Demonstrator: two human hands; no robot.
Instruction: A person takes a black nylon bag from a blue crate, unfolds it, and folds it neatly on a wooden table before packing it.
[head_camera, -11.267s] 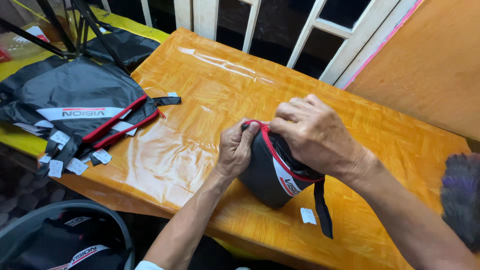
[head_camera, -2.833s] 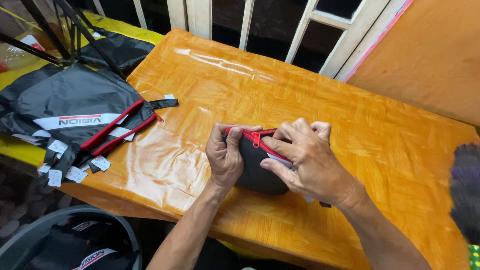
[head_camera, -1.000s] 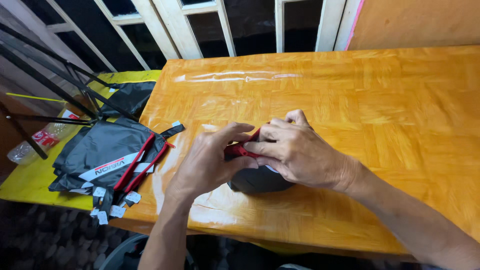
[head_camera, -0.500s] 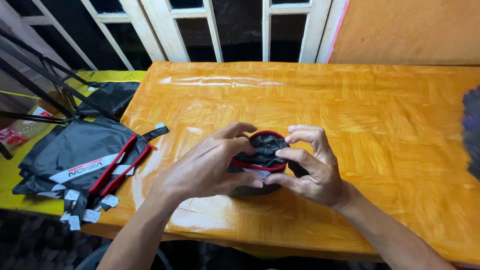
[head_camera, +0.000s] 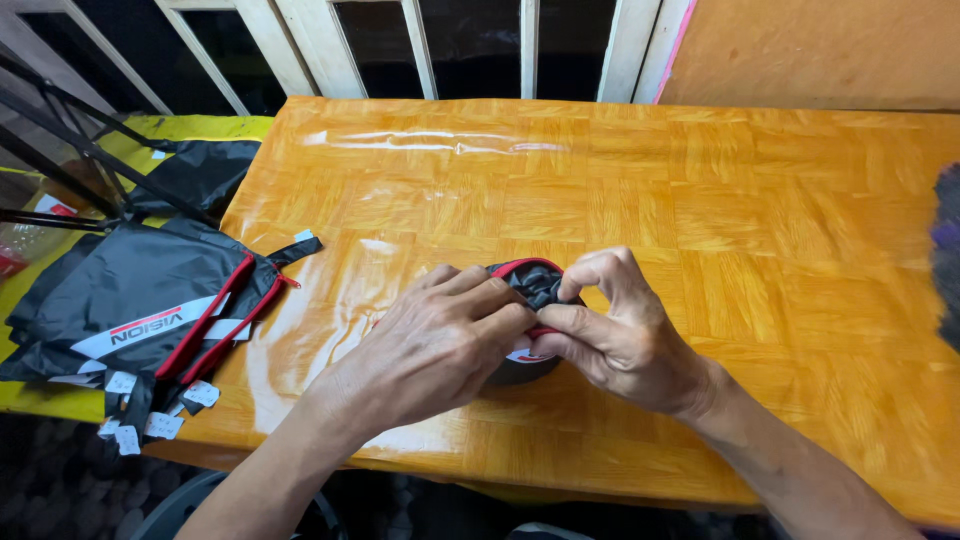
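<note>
A small black pouch (head_camera: 530, 300) with red trim, mostly hidden, is being pinched by curled fingers of the left hand (head_camera: 440, 345) and right hand (head_camera: 625, 335) on the table (head_camera: 760, 220).

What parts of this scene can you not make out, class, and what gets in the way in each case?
- Small black pouch, head view: mostly covered by the left hand and right hand; what is inside stays hidden.
- Stack of black bags: cut off by the left edge.
- Dark fuzzy thing: cut off by the right edge, too blurred to identify.
- Under the table: hidden by its top.

Glossy orange wooden table (head_camera: 700, 200) carries a small black pouch (head_camera: 535, 285); black bags (head_camera: 150, 310) overhang its left edge.
</note>
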